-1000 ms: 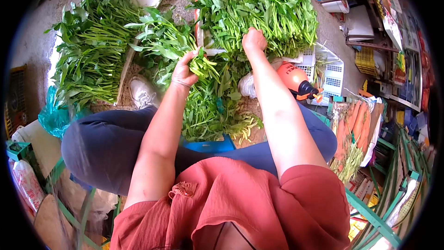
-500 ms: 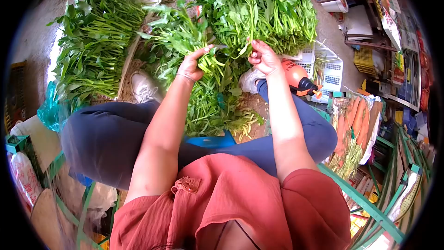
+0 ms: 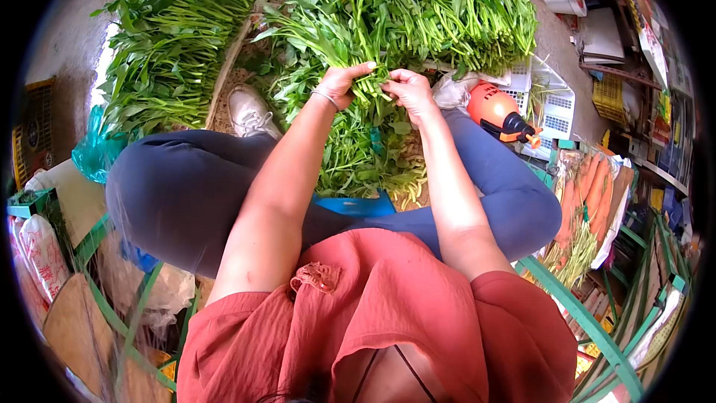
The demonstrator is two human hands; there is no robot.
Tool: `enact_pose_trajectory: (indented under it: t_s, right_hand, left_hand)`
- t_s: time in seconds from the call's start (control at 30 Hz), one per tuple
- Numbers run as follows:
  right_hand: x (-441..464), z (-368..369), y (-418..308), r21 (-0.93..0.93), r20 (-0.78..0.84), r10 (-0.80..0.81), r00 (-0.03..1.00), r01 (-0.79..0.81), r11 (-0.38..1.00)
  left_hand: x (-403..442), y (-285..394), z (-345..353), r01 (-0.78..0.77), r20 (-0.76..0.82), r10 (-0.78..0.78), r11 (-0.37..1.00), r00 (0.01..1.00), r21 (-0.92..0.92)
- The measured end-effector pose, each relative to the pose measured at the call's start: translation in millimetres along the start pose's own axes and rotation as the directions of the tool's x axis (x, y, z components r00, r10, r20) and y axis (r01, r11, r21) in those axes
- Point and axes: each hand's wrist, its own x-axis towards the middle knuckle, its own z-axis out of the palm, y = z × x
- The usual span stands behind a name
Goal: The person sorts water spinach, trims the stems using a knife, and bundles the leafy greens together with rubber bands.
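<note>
Leafy green stems form a bunch (image 3: 365,78) between my hands, cut ends toward me and leaves pointing away. My left hand (image 3: 339,85) is wrapped round the bunch from the left. On its right side, my right hand (image 3: 409,92) pinches stems at the bunch's edge, close to my left hand. A large pile of the same greens (image 3: 470,15) lies just beyond my right hand. Another pile (image 3: 175,45) rests on a white tray at the left. Loose greens (image 3: 350,153) lie below my hands, between my legs.
An orange spray bottle (image 3: 496,108) with a black neck lies right of my hands, beside a white plastic crate (image 3: 558,108). Carrots (image 3: 594,194) are farther right. A blue container (image 3: 358,206) sits between my legs. A teal plastic bag (image 3: 97,148) is at the left.
My right hand has moved from the large pile to the bunch in my left hand, bringing stems with it. The two hands are now close together. The view has shifted slightly.
</note>
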Motion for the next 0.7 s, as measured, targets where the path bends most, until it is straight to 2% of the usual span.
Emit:
enact_pose_trajectory:
  t_s: [0.07, 0.13, 0.17, 0.2, 0.27, 0.33, 0.4, 0.47, 0.53, 0.6, 0.67, 0.7]
  right_hand:
    - [-4, 3, -5, -0.034, -0.024, -0.009, 1.000, 0.008, 0.999]
    - [-4, 4, -6, -0.094, -0.049, -0.054, 0.997, 0.049, 0.994]
    - [-5, 5, -6, -0.001, -0.095, 0.002, 0.995, -0.002, 1.000]
    - [-3, 4, -3, -0.001, -0.095, 0.002, 0.995, -0.002, 1.000]
    - [2, 5, 6, 0.326, -0.241, -0.025, 0.970, 0.105, 0.939]
    - [4, 8, 12, 0.396, -0.271, 0.004, 0.963, 0.108, 0.912]
    - [6, 13, 15, 0.602, -0.344, 0.152, 0.927, 0.093, 0.793]
    - [6, 17, 15, 0.587, -0.359, 0.156, 0.920, 0.092, 0.804]
    - [4, 22, 11, 0.260, -0.408, 0.011, 0.913, 0.104, 0.960]
    - [4, 24, 11, 0.182, -0.414, -0.056, 0.908, 0.144, 0.973]
    - [9, 24, 16, 0.032, -0.374, -0.260, 0.890, 0.292, 0.956]
    - [11, 22, 17, -0.046, -0.330, -0.281, 0.901, 0.282, 0.958]
  left_hand:
    - [1, -1, -1, 0.004, -0.006, -0.004, 1.000, 1.000, -0.006]
    - [1, 0, -2, -0.026, 0.064, 0.031, 0.997, 0.997, -0.072]
    - [2, 0, -2, -0.026, 0.064, 0.031, 0.997, 0.997, -0.072]
    - [0, 3, 1, -0.036, 0.029, 0.039, 0.996, 0.999, -0.085]
    - [-3, 4, 4, -0.049, -0.007, 0.048, 0.994, 0.999, -0.101]
    - [0, 4, 2, -0.056, 0.000, 0.056, 0.989, 0.998, -0.135]
    - [0, 2, 3, -0.073, -0.002, 0.074, 0.989, 0.997, -0.131]
    - [-2, 3, 7, -0.045, -0.012, 0.043, 0.978, 0.999, -0.205]
    - [-4, 7, 7, -0.046, -0.022, 0.042, 0.974, 0.999, -0.220]
    - [-5, 9, 8, -0.038, -0.026, 0.033, 0.978, 0.999, -0.204]
    - [-2, 7, 6, -0.017, -0.028, 0.012, 0.980, 1.000, -0.200]
    - [-3, 7, 6, 0.002, -0.020, -0.005, 0.990, 1.000, -0.144]
